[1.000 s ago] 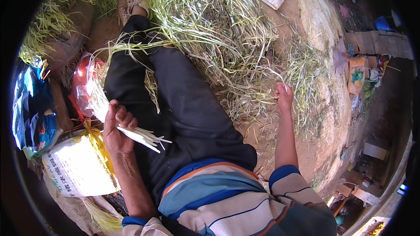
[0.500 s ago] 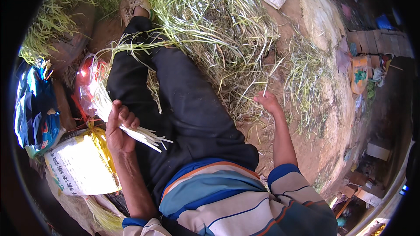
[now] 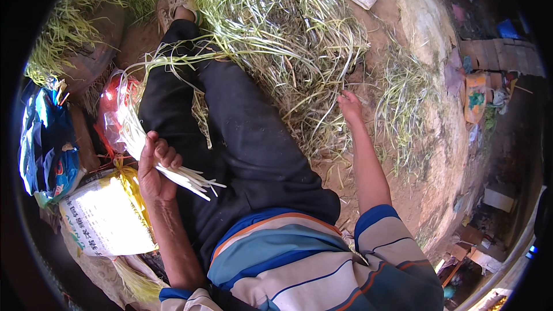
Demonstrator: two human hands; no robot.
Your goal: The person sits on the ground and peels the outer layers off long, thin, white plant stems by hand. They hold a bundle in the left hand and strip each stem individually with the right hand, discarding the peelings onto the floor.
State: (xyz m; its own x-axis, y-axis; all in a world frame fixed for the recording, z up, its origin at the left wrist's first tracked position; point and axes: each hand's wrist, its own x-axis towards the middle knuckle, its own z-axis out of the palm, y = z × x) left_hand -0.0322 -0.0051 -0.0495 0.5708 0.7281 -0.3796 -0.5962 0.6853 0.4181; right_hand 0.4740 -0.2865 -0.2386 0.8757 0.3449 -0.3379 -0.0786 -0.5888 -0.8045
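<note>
My left hand (image 3: 156,164) is closed round a bunch of white stalks (image 3: 199,183) above my left thigh. The cut-looking white ends stick out to the right of the fist. Their long, thin green leaves (image 3: 167,60) trail up and across my knees. At the right edge of a large heap of loose leaves and stalks (image 3: 288,40), my right hand (image 3: 349,106) reaches out with its fingers drawn together. Whether a strand is between those fingertips is too small to make out.
Left of my legs lie a blue plastic bag (image 3: 49,144), a red bag (image 3: 112,101) and a white printed sack (image 3: 106,216). Several leafy stalks (image 3: 138,279) lie below the sack. Scattered scraps (image 3: 403,103) cover the dirt floor (image 3: 368,20) at right. Cardboard (image 3: 501,56) stands beyond.
My right hand has moved up and away from me along the heap's edge; the strand that showed at its fingertips is no longer distinct. My left hand and its bunch have hardly moved.
</note>
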